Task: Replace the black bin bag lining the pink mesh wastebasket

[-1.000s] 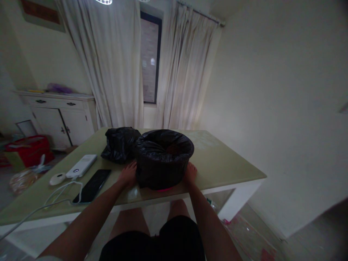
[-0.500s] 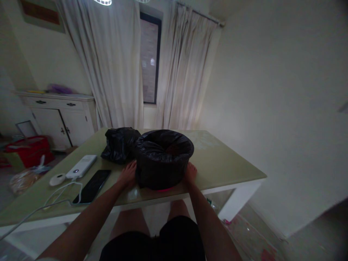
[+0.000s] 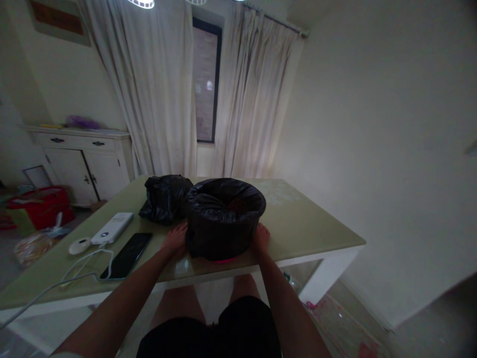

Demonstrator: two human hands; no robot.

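Note:
A round bin lined with a black plastic bag (image 3: pixel 223 233) stands upright near the table's front edge, the bag folded over its rim. A bit of pink shows at its base. My left hand (image 3: pixel 176 240) lies on the tabletop against the bin's left side, fingers spread. On the right side, my right hand (image 3: pixel 262 238) rests beside the bin, its fingers apart and partly hidden by it. Neither hand is closed round anything. A crumpled black plastic bag (image 3: pixel 164 199) sits behind my left hand, next to the bin.
On the green table (image 3: pixel 305 223) at the left are a black phone (image 3: pixel 128 256), a white power bank (image 3: pixel 112 227) with a cable and a round white object (image 3: pixel 79 246). A white cabinet (image 3: pixel 70 169) and red bag (image 3: pixel 40 206) stand beyond.

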